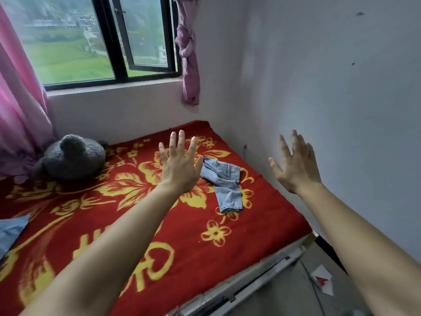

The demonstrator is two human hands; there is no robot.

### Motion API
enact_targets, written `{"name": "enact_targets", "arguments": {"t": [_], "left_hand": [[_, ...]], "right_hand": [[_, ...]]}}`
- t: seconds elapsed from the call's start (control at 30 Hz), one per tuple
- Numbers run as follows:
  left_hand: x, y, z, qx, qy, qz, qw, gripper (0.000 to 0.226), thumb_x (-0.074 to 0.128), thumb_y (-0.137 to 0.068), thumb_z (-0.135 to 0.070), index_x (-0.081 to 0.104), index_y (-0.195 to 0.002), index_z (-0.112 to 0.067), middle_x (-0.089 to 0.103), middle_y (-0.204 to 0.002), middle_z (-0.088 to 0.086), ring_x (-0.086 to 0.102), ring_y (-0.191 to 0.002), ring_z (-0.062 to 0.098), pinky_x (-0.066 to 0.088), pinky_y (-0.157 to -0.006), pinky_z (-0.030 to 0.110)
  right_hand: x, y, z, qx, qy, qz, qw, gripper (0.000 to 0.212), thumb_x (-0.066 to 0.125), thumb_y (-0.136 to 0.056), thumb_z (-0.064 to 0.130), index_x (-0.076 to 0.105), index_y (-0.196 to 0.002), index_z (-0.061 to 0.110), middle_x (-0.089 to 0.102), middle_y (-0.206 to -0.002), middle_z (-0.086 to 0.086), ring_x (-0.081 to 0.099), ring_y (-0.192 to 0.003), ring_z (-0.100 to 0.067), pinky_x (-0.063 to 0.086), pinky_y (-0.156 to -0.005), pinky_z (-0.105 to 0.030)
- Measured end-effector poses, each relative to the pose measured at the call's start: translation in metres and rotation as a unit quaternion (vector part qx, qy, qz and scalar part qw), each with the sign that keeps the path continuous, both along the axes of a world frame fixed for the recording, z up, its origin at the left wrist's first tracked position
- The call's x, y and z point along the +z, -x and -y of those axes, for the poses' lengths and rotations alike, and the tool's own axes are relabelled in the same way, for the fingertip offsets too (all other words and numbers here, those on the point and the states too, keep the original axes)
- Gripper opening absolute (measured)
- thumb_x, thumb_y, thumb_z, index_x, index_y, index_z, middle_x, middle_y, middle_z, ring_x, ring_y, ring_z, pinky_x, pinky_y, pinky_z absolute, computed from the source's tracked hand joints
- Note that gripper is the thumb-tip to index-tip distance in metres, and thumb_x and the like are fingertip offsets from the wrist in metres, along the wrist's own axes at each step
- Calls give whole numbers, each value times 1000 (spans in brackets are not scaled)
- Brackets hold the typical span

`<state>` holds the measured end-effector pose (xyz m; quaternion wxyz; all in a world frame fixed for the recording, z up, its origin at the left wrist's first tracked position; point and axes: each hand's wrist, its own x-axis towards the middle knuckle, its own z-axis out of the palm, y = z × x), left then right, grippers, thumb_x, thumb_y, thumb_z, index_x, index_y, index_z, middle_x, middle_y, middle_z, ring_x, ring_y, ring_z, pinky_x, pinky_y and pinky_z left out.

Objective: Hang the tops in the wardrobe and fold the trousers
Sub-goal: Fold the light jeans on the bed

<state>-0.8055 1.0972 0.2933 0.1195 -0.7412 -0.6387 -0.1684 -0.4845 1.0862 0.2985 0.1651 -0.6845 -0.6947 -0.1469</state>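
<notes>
Both arms reach out over the bed [205,258]. The left hand [180,165] and the right hand [296,166] are held up well apart, fingers straight and spread, grasping nothing. The left hand covers one end of the light blue jeans [224,183], which lie crumpled on the red, yellow-flowered blanket near the bed's right edge, toward its far right corner; how the hidden part lies cannot be told.

A second pale blue cloth [11,231] at the bed's left edge is cut off by the frame, so its kind is unclear. A grey plush toy [73,157] sits in the far left corner, its shape hard to make out.

Large yellow characters and a heart outline run along the blanket's near edge, partly behind the left forearm, and cannot be read. A white and red paper scrap [322,279] lies on the floor beside the bed; no writing on it can be made out.
</notes>
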Motion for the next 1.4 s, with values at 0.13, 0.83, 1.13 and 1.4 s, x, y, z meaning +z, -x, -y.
{"name": "enact_targets", "arguments": {"t": [0.13, 0.83, 1.13, 1.4], "left_hand": [[-41, -45, -69, -33, 20, -27, 999, 65, 20, -99, -55, 12, -155, -22, -3, -163, 13, -11, -149, 32, -1, -115, 63], [-390, -194, -366, 74, 297, 13, 952, 66, 23, -98, -55, 18, -155, -23, 5, -163, 13, 3, -150, 32, 18, -115, 58], [-568, -190, -401, 9, 305, 6, 952, 61, 26, -98, -59, 23, -153, -33, 7, -164, 7, 10, -149, 32, 22, -112, 60], [-595, -182, -398, -13, 226, 178, 958, 46, 59, -87, 4, 62, -131, -12, 55, -140, 11, 54, -127, 34, 50, -98, 43]], "right_hand": [[-35, -48, -71, -28, 26, -19, 999, 76, 33, -98, 56, 8, -159, 19, 1, -164, -20, 4, -152, -33, 10, -123, -49], [-409, -123, -442, 41, 307, -149, 939, 69, 37, -100, 51, 14, -157, 19, 20, -161, -17, 20, -148, -33, 26, -116, -48], [-558, -73, -506, 45, 316, -186, 929, 67, 43, -100, 25, 10, -158, 26, 20, -160, -10, 31, -140, -35, 37, -107, -48], [-595, -57, -532, 48, 244, -85, 965, 33, 45, -101, 28, 58, -131, 27, 54, -137, 1, 44, -123, -29, 36, -98, -42]]}}
